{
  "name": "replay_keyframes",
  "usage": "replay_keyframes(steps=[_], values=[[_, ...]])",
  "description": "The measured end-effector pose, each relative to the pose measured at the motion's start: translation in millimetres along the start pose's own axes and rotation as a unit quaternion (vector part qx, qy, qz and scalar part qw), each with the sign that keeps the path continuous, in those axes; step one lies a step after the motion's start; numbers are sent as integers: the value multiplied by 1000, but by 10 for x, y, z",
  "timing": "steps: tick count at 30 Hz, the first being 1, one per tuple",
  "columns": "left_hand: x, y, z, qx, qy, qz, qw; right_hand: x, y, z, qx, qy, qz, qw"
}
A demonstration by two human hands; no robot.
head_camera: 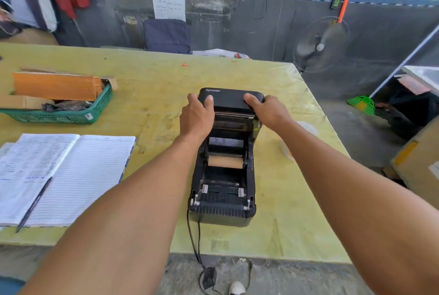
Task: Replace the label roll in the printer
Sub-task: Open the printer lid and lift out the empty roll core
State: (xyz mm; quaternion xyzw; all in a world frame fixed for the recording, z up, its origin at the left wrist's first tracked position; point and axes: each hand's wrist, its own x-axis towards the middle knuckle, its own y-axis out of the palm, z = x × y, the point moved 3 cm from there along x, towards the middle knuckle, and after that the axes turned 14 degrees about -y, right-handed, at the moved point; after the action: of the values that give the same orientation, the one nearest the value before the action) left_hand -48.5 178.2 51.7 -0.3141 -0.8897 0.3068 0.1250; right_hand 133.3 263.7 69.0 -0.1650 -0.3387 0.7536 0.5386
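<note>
A black label printer stands on the yellow-green table, its lid swung up and back. Inside the open bay a bare brown cardboard core sits across the holder. My left hand grips the lid's left edge, thumb on top. My right hand grips the lid's right edge the same way. A white label roll lies on the table to the right of the printer, mostly hidden behind my right forearm.
An open ledger with a pen lies at the left. A green basket with cardboard boxes sits at the far left. The printer's cable drops over the front edge. A fan stands beyond the table's right corner.
</note>
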Motion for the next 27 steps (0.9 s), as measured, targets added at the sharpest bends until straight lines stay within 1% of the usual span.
replay_keyframes(steps=[3,5,11,14,19,23,25,27], values=[[176,89,-91,24,-47,13,999,272,2,-12,22,17,21,999],[257,114,-109,32,-62,17,997,383,17,-29,32,29,37,998],[345,142,-87,37,-63,-18,997,544,36,-79,36,33,54,997],[335,138,-85,40,-61,-19,997,540,42,-79,34,31,54,997],[277,131,-92,28,-66,-14,997,461,47,-60,42,29,25,998],[260,84,-110,33,-73,-16,997,296,42,-99,102,29,-20,994],[251,39,-104,32,-77,-12,996,198,41,-105,122,27,-26,992],[215,-36,-50,6,-81,4,997,89,51,-120,123,29,-26,992]])
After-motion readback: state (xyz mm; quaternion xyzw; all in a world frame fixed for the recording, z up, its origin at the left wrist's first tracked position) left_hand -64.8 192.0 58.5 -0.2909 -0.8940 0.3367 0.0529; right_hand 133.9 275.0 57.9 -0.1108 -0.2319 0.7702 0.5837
